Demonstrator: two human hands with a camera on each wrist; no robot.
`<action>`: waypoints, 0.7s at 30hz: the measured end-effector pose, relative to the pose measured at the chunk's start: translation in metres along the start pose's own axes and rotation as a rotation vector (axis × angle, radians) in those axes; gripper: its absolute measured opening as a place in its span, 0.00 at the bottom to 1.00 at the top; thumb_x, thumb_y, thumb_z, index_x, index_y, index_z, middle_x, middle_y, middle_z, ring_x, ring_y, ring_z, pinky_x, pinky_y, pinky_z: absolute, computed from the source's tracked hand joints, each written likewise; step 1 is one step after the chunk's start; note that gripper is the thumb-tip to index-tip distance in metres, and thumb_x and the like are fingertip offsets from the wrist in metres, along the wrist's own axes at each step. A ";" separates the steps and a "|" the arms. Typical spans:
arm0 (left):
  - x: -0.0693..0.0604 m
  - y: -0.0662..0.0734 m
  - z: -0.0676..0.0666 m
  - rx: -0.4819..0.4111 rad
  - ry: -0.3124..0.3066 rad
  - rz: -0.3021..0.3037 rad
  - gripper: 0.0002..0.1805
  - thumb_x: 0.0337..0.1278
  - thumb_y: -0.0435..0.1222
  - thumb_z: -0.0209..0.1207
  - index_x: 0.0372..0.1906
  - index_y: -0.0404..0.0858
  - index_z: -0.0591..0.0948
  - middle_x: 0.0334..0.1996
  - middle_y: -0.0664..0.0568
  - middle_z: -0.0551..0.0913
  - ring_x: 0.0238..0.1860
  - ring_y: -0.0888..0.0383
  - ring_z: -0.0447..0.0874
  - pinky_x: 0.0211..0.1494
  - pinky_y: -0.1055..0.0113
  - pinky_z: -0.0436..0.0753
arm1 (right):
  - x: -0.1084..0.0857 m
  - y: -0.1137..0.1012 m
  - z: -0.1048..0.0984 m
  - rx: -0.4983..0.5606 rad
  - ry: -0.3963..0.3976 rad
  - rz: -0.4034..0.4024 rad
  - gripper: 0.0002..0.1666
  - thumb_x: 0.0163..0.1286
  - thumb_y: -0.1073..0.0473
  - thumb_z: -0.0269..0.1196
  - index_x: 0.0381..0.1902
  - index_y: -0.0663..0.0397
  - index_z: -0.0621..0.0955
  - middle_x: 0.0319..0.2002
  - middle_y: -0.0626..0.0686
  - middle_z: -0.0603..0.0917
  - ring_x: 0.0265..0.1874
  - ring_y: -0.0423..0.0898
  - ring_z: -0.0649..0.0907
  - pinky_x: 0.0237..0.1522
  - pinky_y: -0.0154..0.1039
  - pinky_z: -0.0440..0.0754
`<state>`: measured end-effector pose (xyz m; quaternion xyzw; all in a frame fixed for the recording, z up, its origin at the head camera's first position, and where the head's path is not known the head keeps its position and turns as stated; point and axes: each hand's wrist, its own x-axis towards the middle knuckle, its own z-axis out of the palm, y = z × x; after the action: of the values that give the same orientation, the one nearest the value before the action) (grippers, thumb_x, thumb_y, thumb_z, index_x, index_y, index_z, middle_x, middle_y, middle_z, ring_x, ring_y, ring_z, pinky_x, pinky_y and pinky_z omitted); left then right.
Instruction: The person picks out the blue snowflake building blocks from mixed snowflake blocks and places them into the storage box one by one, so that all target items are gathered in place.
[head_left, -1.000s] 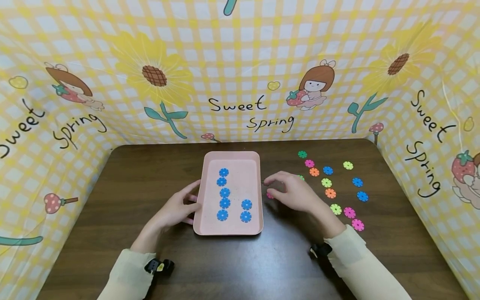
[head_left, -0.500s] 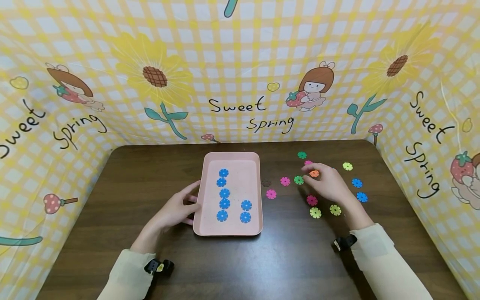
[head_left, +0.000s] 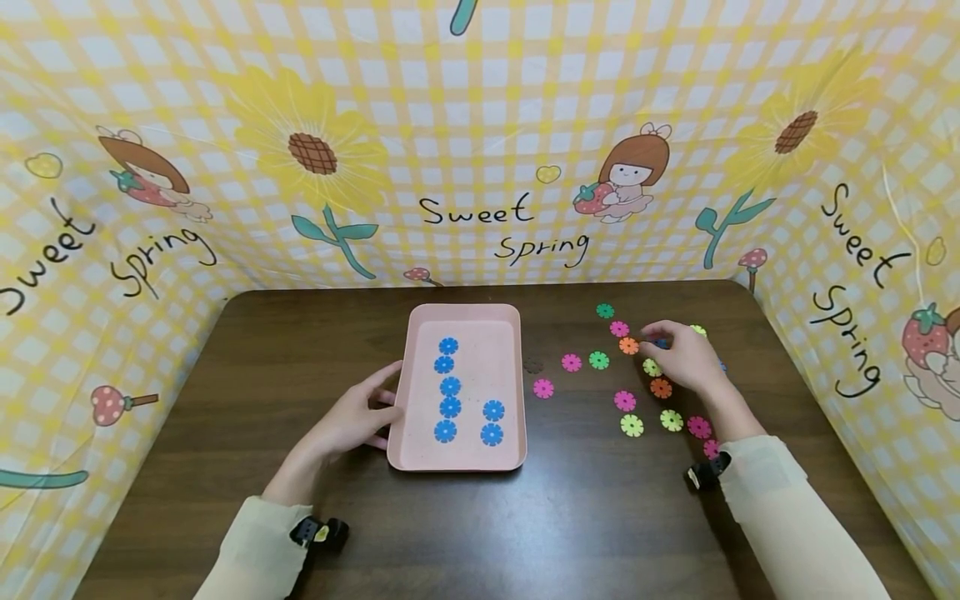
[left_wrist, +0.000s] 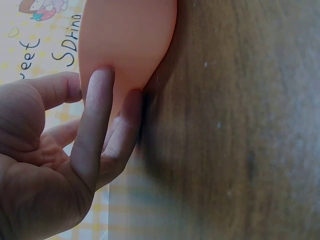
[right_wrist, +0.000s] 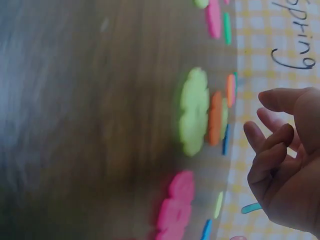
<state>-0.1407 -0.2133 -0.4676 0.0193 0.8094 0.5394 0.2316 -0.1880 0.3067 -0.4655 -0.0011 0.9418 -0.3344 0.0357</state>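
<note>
My left hand (head_left: 352, 417) rests against the left side of a pink tray (head_left: 457, 461). In the left wrist view its fingers (left_wrist: 92, 120) touch the tray's outer wall (left_wrist: 130, 35). Inside the tray lie several blue notched plastic discs (head_left: 445, 431), a longer column at left and two at lower right. My right hand (head_left: 686, 354) hovers over a blue disc (head_left: 659, 342) on the table, partly hidden by the fingers. In the right wrist view thumb and forefinger are apart, and nothing shows between them. An orange disc (head_left: 628, 346) lies just left of the fingertips.
Several pink, green, orange and yellow-green discs (head_left: 632, 426) lie scattered on the dark wooden table (head_left: 480, 533) right of the tray. A dark brown disc (head_left: 533, 365) sits close to the tray's right edge. A checked cloth (head_left: 450, 117) surrounds the table's back and sides.
My right hand has moved right, from beside the tray across the scattered discs to the blue disc. The left hand and the tray have stayed in place.
</note>
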 end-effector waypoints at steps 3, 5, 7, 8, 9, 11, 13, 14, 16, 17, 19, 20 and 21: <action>0.000 0.000 0.000 0.003 0.004 0.001 0.43 0.70 0.32 0.62 0.84 0.49 0.56 0.55 0.34 0.74 0.39 0.48 0.86 0.34 0.52 0.90 | 0.002 0.005 -0.001 -0.033 0.032 0.015 0.24 0.77 0.51 0.63 0.62 0.60 0.80 0.56 0.66 0.83 0.52 0.63 0.81 0.51 0.61 0.79; -0.001 0.000 0.000 0.003 0.004 0.004 0.43 0.70 0.32 0.61 0.84 0.50 0.56 0.55 0.34 0.75 0.39 0.48 0.86 0.34 0.52 0.90 | 0.003 0.008 -0.001 -0.048 0.051 0.030 0.25 0.76 0.50 0.63 0.63 0.61 0.80 0.57 0.67 0.82 0.56 0.66 0.79 0.55 0.64 0.77; 0.000 0.000 0.000 0.003 0.004 0.007 0.43 0.70 0.32 0.61 0.84 0.50 0.56 0.54 0.34 0.75 0.39 0.48 0.86 0.33 0.52 0.90 | 0.004 0.010 -0.001 -0.062 0.063 0.055 0.27 0.76 0.49 0.64 0.63 0.62 0.79 0.58 0.68 0.81 0.57 0.68 0.79 0.56 0.66 0.76; 0.000 0.000 0.000 0.002 0.003 0.008 0.43 0.70 0.32 0.61 0.84 0.49 0.56 0.54 0.34 0.75 0.39 0.48 0.86 0.33 0.52 0.90 | 0.004 0.011 -0.001 -0.071 0.062 0.065 0.29 0.76 0.48 0.64 0.64 0.62 0.78 0.58 0.68 0.81 0.57 0.68 0.78 0.56 0.66 0.76; 0.000 0.000 0.000 0.002 0.002 0.007 0.43 0.70 0.32 0.61 0.84 0.50 0.56 0.54 0.34 0.75 0.39 0.48 0.86 0.33 0.52 0.90 | 0.005 0.012 -0.001 -0.080 0.056 0.077 0.30 0.75 0.47 0.64 0.65 0.63 0.78 0.59 0.69 0.80 0.57 0.69 0.78 0.55 0.66 0.76; 0.000 -0.001 0.000 0.003 0.002 0.006 0.43 0.70 0.32 0.61 0.84 0.49 0.56 0.54 0.34 0.75 0.39 0.48 0.86 0.33 0.52 0.90 | 0.006 0.014 -0.001 -0.092 0.037 0.098 0.33 0.75 0.44 0.64 0.66 0.64 0.76 0.60 0.70 0.79 0.57 0.69 0.78 0.55 0.65 0.77; 0.001 -0.001 0.000 0.001 0.002 0.004 0.43 0.70 0.32 0.61 0.84 0.49 0.57 0.54 0.34 0.74 0.38 0.48 0.86 0.33 0.52 0.90 | 0.008 0.017 -0.001 -0.109 0.014 0.110 0.36 0.74 0.43 0.64 0.66 0.66 0.76 0.60 0.71 0.77 0.56 0.69 0.78 0.54 0.64 0.77; 0.001 -0.001 0.000 -0.001 0.001 0.004 0.43 0.69 0.32 0.61 0.84 0.49 0.57 0.54 0.34 0.74 0.38 0.48 0.86 0.34 0.52 0.90 | 0.008 0.018 0.000 -0.113 0.006 0.113 0.36 0.75 0.43 0.64 0.66 0.67 0.76 0.60 0.72 0.77 0.56 0.69 0.78 0.54 0.64 0.77; 0.001 -0.001 0.000 -0.001 0.002 0.004 0.43 0.69 0.31 0.62 0.84 0.49 0.57 0.54 0.34 0.75 0.38 0.48 0.86 0.33 0.52 0.90 | 0.009 0.019 0.001 -0.115 -0.003 0.117 0.36 0.75 0.43 0.64 0.65 0.68 0.76 0.60 0.73 0.76 0.56 0.69 0.78 0.54 0.64 0.78; 0.001 -0.001 0.000 -0.002 0.002 0.004 0.43 0.69 0.31 0.62 0.84 0.49 0.57 0.54 0.34 0.75 0.38 0.48 0.86 0.33 0.52 0.90 | 0.010 0.020 0.001 -0.117 -0.004 0.117 0.35 0.75 0.44 0.64 0.64 0.69 0.76 0.59 0.73 0.76 0.56 0.68 0.78 0.54 0.64 0.78; 0.001 -0.001 0.000 -0.004 0.003 0.006 0.43 0.69 0.32 0.62 0.84 0.50 0.57 0.54 0.34 0.74 0.38 0.48 0.86 0.34 0.52 0.90 | 0.011 0.021 0.001 -0.115 -0.009 0.118 0.34 0.76 0.44 0.63 0.63 0.69 0.76 0.59 0.73 0.76 0.55 0.68 0.78 0.55 0.63 0.78; 0.001 -0.002 0.000 -0.005 0.003 0.006 0.43 0.69 0.32 0.62 0.84 0.50 0.57 0.54 0.34 0.74 0.38 0.48 0.86 0.34 0.52 0.90 | 0.011 0.021 0.001 -0.111 -0.013 0.120 0.33 0.76 0.45 0.63 0.62 0.69 0.77 0.58 0.73 0.76 0.55 0.68 0.78 0.55 0.63 0.78; 0.001 -0.002 0.000 -0.004 0.004 0.006 0.43 0.69 0.32 0.62 0.84 0.50 0.57 0.54 0.34 0.74 0.38 0.48 0.86 0.34 0.52 0.90 | 0.012 0.021 0.001 -0.111 -0.021 0.120 0.33 0.76 0.45 0.63 0.61 0.70 0.77 0.58 0.73 0.77 0.54 0.67 0.79 0.54 0.62 0.78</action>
<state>-0.1415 -0.2140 -0.4694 0.0201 0.8087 0.5418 0.2283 -0.1993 0.3220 -0.4803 0.0498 0.9568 -0.2788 0.0653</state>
